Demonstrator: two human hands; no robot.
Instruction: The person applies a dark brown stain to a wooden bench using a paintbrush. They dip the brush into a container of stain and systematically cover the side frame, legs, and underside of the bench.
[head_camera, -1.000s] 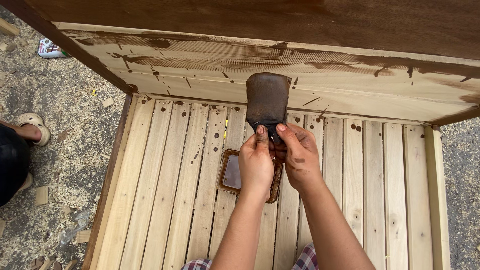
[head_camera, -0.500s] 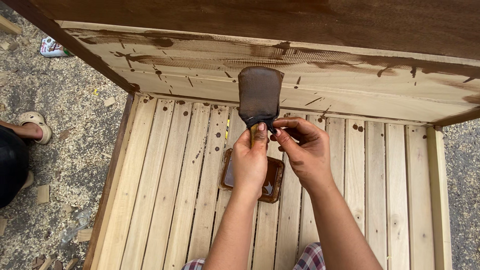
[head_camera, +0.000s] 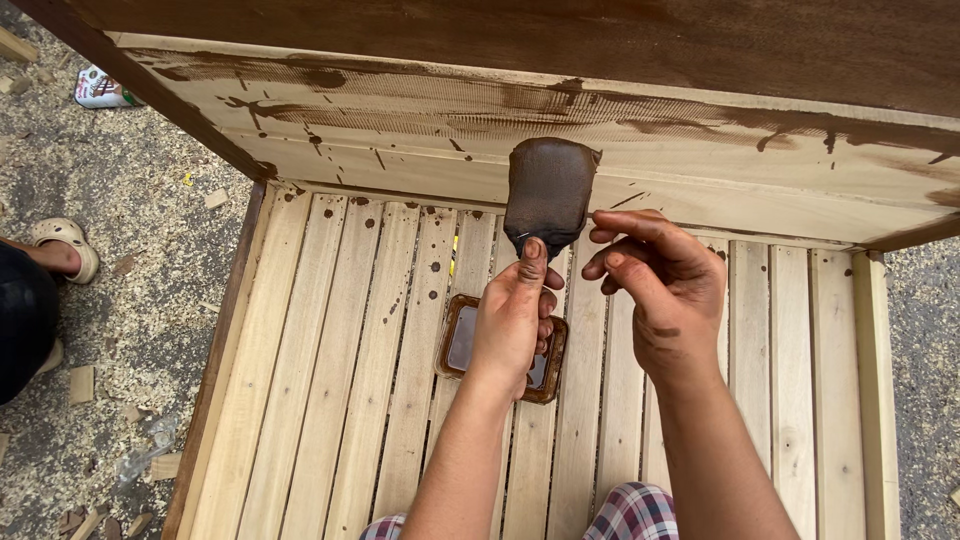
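Since before, right hand (head_camera: 665, 290) had let go, fingers loosely curled and empty; left hand (head_camera: 515, 320) gripped the brush (head_camera: 548, 195) handle — light, wet, slippery, soft-bristled.

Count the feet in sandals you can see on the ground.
1. A sandalled foot rests on the gravel at the left edge, beside the slatted wooden frame. It belongs to another person; their other foot may be hidden out of view.
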